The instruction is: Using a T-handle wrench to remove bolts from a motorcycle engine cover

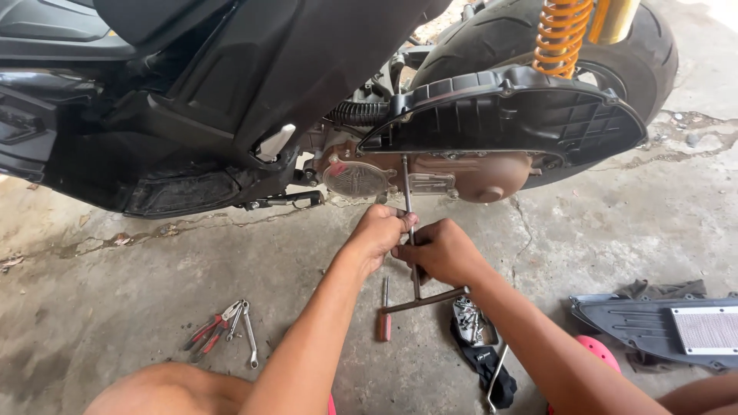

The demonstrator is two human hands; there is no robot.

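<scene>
Both hands, left [380, 230] and right [438, 250], are closed around the T-handle wrench [411, 230], its tip at the scooter's engine case [461, 173]. Best keep the shaft square to the bolt.

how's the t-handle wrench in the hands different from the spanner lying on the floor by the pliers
The T-handle wrench is gripped by the left hand and the right hand, its shaft reaching up to the scooter's engine case; the spanner lies flat and untouched on the concrete floor beside the red-handled pliers. The wrench looks dark, with a crossbar; the spanner is shiny and straight. Both are metal hand tools.
</scene>
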